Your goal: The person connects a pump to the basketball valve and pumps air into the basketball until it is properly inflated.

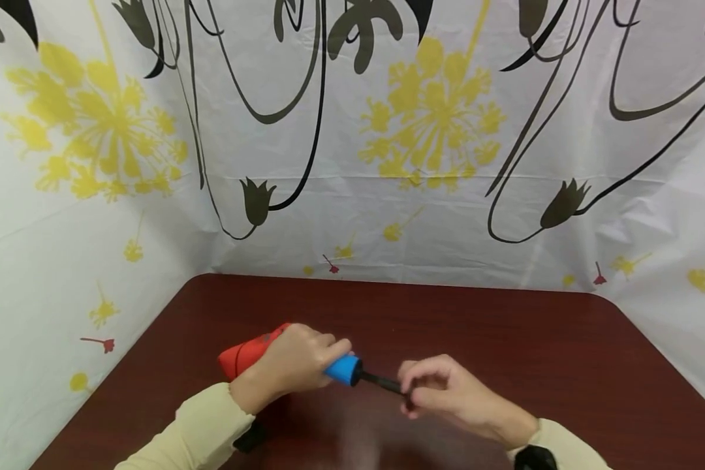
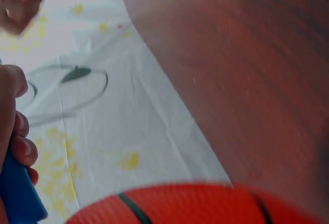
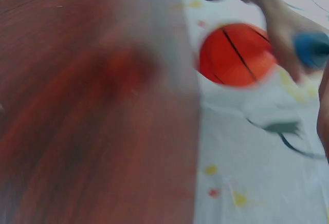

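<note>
My left hand (image 1: 299,358) grips the blue barrel (image 1: 343,370) of a hand pump, thumb and fingers wrapped round it. From the barrel's right end a black rod (image 1: 382,382) runs out to my right hand (image 1: 452,395), whose curled fingers hold its dark handle end. Behind the left hand, partly hidden by it, is a red ball (image 1: 243,356) with black lines like a small basketball. The right wrist view shows the ball (image 3: 236,54) rounded, beside the left hand. Only its upper edge appears in the left wrist view, where the pump's blue barrel (image 2: 20,193) shows below the fingers.
A dark red-brown wooden table (image 1: 505,326) with rounded far corners lies under both hands. White cloth (image 1: 341,150) printed with yellow and dark plant shapes hangs behind it and along the sides. Dark wrist straps (image 1: 534,458) sit at the cream sleeves (image 1: 202,424).
</note>
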### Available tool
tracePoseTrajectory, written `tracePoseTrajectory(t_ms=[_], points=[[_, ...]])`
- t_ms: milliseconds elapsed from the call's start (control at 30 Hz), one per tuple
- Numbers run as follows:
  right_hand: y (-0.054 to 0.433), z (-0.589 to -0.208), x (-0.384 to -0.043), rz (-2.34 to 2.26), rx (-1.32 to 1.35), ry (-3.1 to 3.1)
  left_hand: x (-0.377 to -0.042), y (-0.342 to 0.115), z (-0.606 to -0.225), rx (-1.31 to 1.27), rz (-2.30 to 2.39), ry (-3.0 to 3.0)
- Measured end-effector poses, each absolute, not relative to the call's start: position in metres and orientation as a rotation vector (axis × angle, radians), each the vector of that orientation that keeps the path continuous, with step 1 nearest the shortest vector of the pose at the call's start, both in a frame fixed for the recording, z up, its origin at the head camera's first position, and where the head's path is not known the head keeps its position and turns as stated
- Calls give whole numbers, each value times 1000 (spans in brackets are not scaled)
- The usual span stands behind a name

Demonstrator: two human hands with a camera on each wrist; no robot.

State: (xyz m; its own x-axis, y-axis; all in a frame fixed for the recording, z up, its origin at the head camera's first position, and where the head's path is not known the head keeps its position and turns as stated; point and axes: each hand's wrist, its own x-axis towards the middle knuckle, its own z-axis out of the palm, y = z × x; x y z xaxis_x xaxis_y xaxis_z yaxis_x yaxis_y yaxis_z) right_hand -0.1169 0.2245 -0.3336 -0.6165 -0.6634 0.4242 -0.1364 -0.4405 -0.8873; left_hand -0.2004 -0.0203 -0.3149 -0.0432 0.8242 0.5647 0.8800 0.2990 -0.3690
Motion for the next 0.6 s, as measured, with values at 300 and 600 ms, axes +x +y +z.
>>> tracePoseTrajectory(t_ms=[300,600], points=[[229,-342,-116,-2208,-1119,1218,-201,-23,-310,-1491,-87,-1902],[206,-339,-123,-2194,-1026,1418,-195,-13,-310,-1544,-58,-1921]])
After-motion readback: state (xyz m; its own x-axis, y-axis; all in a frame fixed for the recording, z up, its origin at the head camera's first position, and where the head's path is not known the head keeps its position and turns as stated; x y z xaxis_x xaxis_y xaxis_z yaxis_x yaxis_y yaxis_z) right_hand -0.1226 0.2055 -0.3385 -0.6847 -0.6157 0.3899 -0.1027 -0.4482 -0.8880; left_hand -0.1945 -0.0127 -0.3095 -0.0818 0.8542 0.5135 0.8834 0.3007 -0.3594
